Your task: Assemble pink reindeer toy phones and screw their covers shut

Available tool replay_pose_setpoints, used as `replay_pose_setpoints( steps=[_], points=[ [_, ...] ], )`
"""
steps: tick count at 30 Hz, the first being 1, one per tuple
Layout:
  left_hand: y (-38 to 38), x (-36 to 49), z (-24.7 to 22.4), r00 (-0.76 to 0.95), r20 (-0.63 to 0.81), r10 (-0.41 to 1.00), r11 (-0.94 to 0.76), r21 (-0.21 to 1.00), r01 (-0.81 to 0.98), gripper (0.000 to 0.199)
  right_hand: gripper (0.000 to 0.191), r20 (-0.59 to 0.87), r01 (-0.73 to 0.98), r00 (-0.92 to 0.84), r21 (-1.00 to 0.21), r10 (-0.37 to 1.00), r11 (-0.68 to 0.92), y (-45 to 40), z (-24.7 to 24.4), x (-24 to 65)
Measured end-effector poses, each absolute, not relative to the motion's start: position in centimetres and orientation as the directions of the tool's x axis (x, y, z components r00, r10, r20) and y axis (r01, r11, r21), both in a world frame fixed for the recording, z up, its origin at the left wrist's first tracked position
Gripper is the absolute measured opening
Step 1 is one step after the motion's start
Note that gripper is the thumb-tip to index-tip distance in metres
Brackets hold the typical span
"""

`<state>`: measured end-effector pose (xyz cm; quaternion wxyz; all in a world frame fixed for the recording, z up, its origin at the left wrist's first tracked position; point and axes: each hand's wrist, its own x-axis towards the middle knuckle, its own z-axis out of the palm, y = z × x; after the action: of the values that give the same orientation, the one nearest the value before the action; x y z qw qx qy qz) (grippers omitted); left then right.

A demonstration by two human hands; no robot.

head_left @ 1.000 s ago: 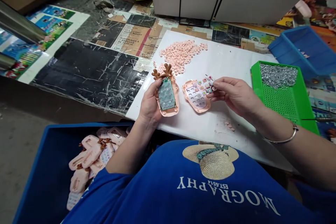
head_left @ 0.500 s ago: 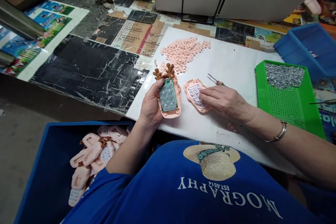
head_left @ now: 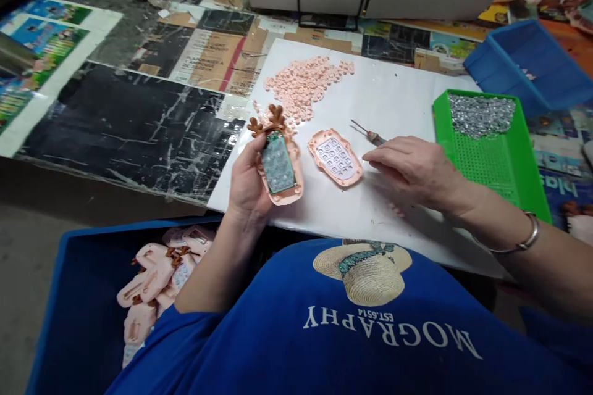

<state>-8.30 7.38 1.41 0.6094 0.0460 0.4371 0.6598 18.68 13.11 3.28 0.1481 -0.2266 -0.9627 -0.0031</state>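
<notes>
My left hand (head_left: 250,182) is closed around one half of a pink toy phone (head_left: 296,182) with brown antlers (head_left: 277,116). The open inside of this shell faces up and shows a green circuit board (head_left: 278,163) under a translucent key sheet. The other pink shell half (head_left: 336,157) lies on the white board, holding a pale keypad sheet. My right hand (head_left: 412,166) hovers just right of that half, fingers stretched out and close together, with nothing visible in them. A thin-shafted tool, seemingly a screwdriver (head_left: 374,137), lies behind it, its handle partly hidden by the hand.
Small pink parts (head_left: 301,86) are heaped on the white board (head_left: 389,92). At the right stand a green tray (head_left: 498,166) with silver screws (head_left: 484,114) and a tilted blue bin (head_left: 495,52). A blue crate (head_left: 69,271) with pink toy phones (head_left: 152,271) is at lower left.
My right hand has drawn back to the right, off the keypad sheet in the lying shell half. My left hand still holds its half. The whole view has shifted slightly.
</notes>
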Motion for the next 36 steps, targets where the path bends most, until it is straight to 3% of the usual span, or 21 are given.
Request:
replay_pose_setpoints(
  steps=[5, 11, 15, 19, 22, 24, 26, 29, 32, 34, 36],
  points=[
    [7.2, -7.9, 2.0, -0.248, -0.526, 0.813, 0.164, 0.617, -0.77, 0.027, 0.024, 0.039, 0.582, -0.8, -0.19, 0.599, 0.79, 9.5, 4.3, 22.4],
    [7.2, -6.6, 2.1, -0.257, -0.514, 0.818, 0.162, 0.635, -0.755, 0.026, 0.022, -0.073, 0.699, -0.714, -0.131, 0.696, 0.703, 5.9, 2.5, 23.7],
    [7.3, -6.7, 1.9, -0.24, -0.514, 0.824, 0.171, 0.628, -0.759, 0.024, 0.024, -0.055, 0.662, -0.745, -0.181, 0.665, 0.727, 6.3, 2.4, 22.9],
    [7.2, -7.1, 1.4, -0.239, -0.486, 0.841, 0.154, 0.637, -0.755, 0.019, 0.018, 0.109, 0.57, -0.783, -0.272, 0.613, 0.776, 8.4, 3.3, 21.1],
    [7.1, -7.4, 1.0, -0.216, -0.49, 0.845, 0.171, 0.629, -0.758, 0.019, 0.02, 0.177, 0.574, -0.801, -0.044, 0.572, 0.818, 9.8, 3.7, 19.6],
    [7.1, -7.6, 0.9, -0.191, -0.494, 0.848, 0.193, 0.623, -0.758, 0.018, 0.025, 0.096, 0.605, -0.796, 0.143, 0.597, 0.783, 10.2, 3.5, 18.9],
    [7.1, -7.7, 0.8, -0.177, -0.498, 0.849, 0.203, 0.616, -0.761, 0.018, 0.027, -0.021, 0.615, -0.775, 0.206, 0.632, 0.761, 10.4, 3.1, 18.6],
    [7.2, -7.6, 0.9, -0.177, -0.501, 0.847, 0.199, 0.609, -0.768, 0.017, 0.025, -0.063, 0.625, -0.775, 0.072, 0.629, 0.777, 10.5, 3.0, 19.0],
    [7.3, -7.3, 1.3, -0.177, -0.52, 0.835, 0.204, 0.592, -0.78, 0.021, 0.024, 0.106, 0.617, -0.779, -0.044, 0.618, 0.785, 11.0, 3.7, 20.3],
    [7.4, -7.2, 1.7, -0.172, -0.539, 0.825, 0.213, 0.578, -0.788, 0.025, 0.024, 0.173, 0.534, -0.829, -0.04, 0.532, 0.844, 11.7, 4.3, 21.3],
    [7.5, -7.1, 1.9, -0.163, -0.539, 0.826, 0.217, 0.571, -0.792, 0.027, 0.03, 0.144, 0.363, -0.92, -0.036, 0.364, 0.931, 12.4, 4.3, 22.1]
  ],
)
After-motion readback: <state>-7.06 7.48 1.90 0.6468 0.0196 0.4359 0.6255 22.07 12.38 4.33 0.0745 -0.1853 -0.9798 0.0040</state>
